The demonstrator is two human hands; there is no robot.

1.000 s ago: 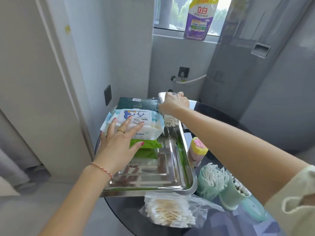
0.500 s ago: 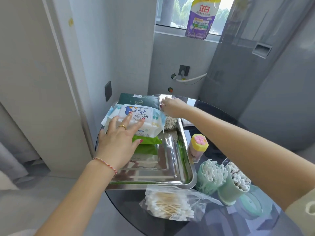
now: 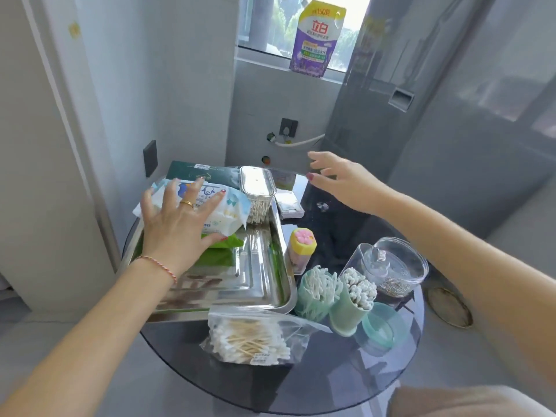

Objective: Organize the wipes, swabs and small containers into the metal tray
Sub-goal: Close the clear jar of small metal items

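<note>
Metal tray [image 3: 267,299] – wipes pack [image 3: 224,210] pinned flat by left hand [image 3: 174,224], swab box [image 3: 257,189] stood at far right corner; right hand [image 3: 346,182] spread, empty – next prob. swab cups [image 3: 337,293] nr tray.

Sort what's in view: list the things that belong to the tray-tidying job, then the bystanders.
Job:
steel tray
white-and-blue wipes pack
green pack
clear lidded swab box
bagged swabs
two mint swab cups
yellow-lidded pink pot
clear round jar

Bystanders:
purple detergent pouch
white hose
</note>
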